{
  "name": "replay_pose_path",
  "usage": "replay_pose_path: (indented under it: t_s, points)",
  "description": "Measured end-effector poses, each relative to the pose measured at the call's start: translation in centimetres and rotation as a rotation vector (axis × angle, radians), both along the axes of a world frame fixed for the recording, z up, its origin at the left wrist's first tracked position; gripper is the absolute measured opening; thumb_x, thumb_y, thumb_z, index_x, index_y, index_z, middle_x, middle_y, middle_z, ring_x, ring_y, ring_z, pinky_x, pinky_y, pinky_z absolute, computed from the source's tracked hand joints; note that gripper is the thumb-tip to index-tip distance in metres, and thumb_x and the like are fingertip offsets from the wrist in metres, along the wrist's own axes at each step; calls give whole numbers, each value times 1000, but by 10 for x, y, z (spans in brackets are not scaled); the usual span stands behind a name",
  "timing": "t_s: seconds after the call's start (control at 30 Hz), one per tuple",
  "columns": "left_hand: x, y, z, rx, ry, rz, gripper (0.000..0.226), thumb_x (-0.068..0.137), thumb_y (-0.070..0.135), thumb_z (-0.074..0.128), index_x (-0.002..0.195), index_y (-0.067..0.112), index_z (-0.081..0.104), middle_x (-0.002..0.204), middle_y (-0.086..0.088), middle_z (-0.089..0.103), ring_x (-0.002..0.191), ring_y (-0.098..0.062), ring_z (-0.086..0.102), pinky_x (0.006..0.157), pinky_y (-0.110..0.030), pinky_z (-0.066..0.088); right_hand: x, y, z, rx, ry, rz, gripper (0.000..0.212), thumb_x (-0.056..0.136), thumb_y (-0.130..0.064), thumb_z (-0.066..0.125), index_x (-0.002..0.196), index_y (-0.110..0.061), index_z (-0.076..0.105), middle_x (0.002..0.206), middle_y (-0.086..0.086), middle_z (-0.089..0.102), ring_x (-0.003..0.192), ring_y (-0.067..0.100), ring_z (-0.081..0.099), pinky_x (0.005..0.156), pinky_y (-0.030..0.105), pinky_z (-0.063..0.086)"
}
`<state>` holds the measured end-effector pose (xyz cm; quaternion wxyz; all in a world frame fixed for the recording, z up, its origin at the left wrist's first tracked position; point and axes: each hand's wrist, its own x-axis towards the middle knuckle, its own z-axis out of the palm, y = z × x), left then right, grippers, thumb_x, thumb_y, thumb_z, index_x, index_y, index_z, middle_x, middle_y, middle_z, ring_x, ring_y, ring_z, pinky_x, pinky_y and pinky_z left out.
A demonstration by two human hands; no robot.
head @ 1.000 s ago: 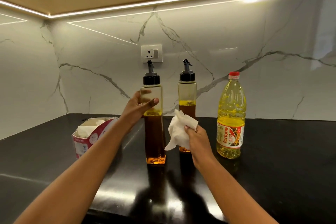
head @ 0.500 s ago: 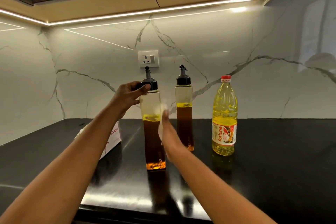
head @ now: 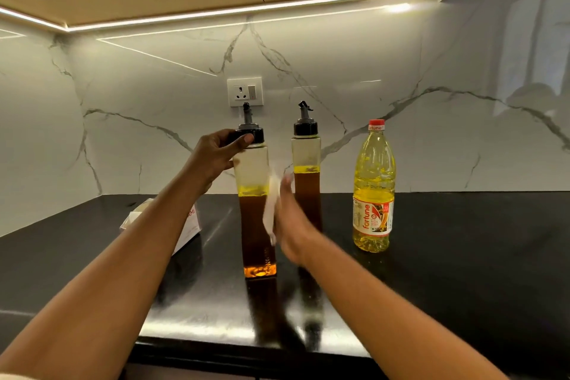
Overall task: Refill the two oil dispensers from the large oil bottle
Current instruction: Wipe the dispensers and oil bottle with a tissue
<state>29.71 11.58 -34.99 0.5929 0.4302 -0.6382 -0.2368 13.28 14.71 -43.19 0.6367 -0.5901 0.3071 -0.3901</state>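
Gripping the black cap (head: 251, 133) of the near oil dispenser (head: 257, 225), the left hand (head: 216, 154) has its thumb in front and its fingers curled round the back. On my screen I see this dispenser standing straight up on the black counter (head: 462, 256). It is tall and clear. Dark brown oil fills the lower part, with a thin yellow band on top, and the glass above that is clear. A thin grey spout sticks up from the cap.

The right hand (head: 293, 225) is just to the right of that dispenser, down by the brown part. Its fingers are straight and point up. A white tissue (head: 270, 213) sits between the palm and the side of the dispenser, and the flat hand presses it there. The hand is blurry, so I cannot tell where its thumb is.

The far oil dispenser (head: 307, 160) stands behind the right hand, a little to the right. It has a black cap and a spout too. Brown oil with a yellow band on top fills most of it.

The big oil bottle (head: 373, 191) stands to the right of both dispensers, apart from them. Its red cap is on. Yellow oil fills most of it, and its label says fortune.

A tissue box (head: 191, 225) lies on the counter to the left, partly hidden behind the left arm. A white wall socket (head: 244, 91) sits on the marble wall (head: 431, 133) above the near dispenser.
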Motion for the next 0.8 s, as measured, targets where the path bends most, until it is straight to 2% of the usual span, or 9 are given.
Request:
replay_pose_path:
  t_s: [0.07,0.13,0.33,0.43,0.53,0.57,0.63,0.7,0.8]
  points:
    - [-1,0,0,-1,-2,-6,17,87,29,65,103,23,65,98,2,69,89,-3,65,73,-22,53,-5,8,-41,180,75,26,81,81,-74,5,149,-30,-1,158,7,0,144,33,5,115,52,6]
    - [-1,2,1,-6,-8,-6,16,87,28,65,103,23,65,98,3,69,86,0,66,70,-19,53,-5,9,-46,274,67,9,81,84,-72,6,150,-25,2,158,9,2,144,32,6,116,50,6]
    - [2,3,-2,-25,-21,-1,17,87,31,64,103,26,65,98,6,70,83,5,67,65,-14,54,13,-7,55,-171,-114,-26,76,86,-70,-1,149,-28,-8,158,7,-7,145,29,-2,113,52,0]
    - [1,2,-2,-30,-10,3,20,87,30,64,106,25,64,101,4,69,87,0,66,68,-18,55,12,-8,40,-219,-44,-29,69,88,-68,1,148,-35,-8,158,5,-5,144,31,2,113,54,6]
    - [3,0,-1,8,-2,-26,26,86,30,63,110,21,63,106,-1,68,99,-9,63,84,-31,54,-2,-9,-34,-89,188,-23,69,89,-69,22,148,-38,6,157,0,12,143,29,15,111,52,16]
    - [4,0,0,30,-2,-62,29,84,32,62,111,21,63,108,-1,68,101,-10,63,88,-34,53,-8,-10,-55,-81,261,1,65,90,-64,35,146,-36,20,154,-1,25,140,27,24,110,48,22]
    - [5,-2,0,92,37,-189,35,81,34,58,113,18,62,110,0,68,106,-12,62,90,-34,54,-11,-16,-72,-102,307,-8,44,88,-43,60,128,-31,48,136,-1,53,125,19,48,103,40,38]
    - [5,-3,2,121,76,-286,34,86,29,52,117,17,60,113,-1,67,110,-15,61,93,-33,52,-6,-23,-67,-160,300,-105,42,80,-27,73,118,-25,54,120,0,64,113,17,57,98,38,45]
    - [3,-2,7,40,22,-189,31,96,21,49,126,20,56,118,-1,65,115,-14,58,96,-29,47,9,-24,-57,-338,428,-400,53,69,-32,81,112,-18,54,107,1,65,102,19,61,91,37,51]
